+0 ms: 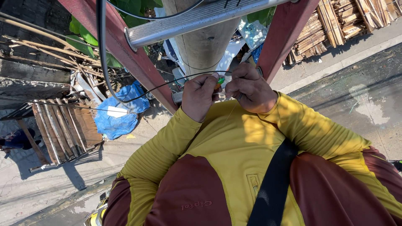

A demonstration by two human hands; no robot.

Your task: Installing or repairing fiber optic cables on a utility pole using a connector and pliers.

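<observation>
I look straight down from high on a ladder set against a grey concrete pole (pixel 204 46). My left hand (pixel 199 96) pinches a thin black cable (pixel 138 97) that loops off to the left, with a small green and orange piece (pixel 220 81) at its fingertips. My right hand (pixel 250 89) is closed just to the right, fingers meeting the left hand's at that small piece. Both hands sit close to my chest, in yellow sleeves. What the right hand grips is hidden by its fingers.
Red ladder rails (pixel 121 50) and a silver rung (pixel 197 19) frame the pole. A black strap (pixel 274 184) crosses my torso. Far below lie a blue tarp (pixel 119 113), a wooden pallet (pixel 63 129), stacked timber (pixel 339 21), a wet road (pixel 360 96).
</observation>
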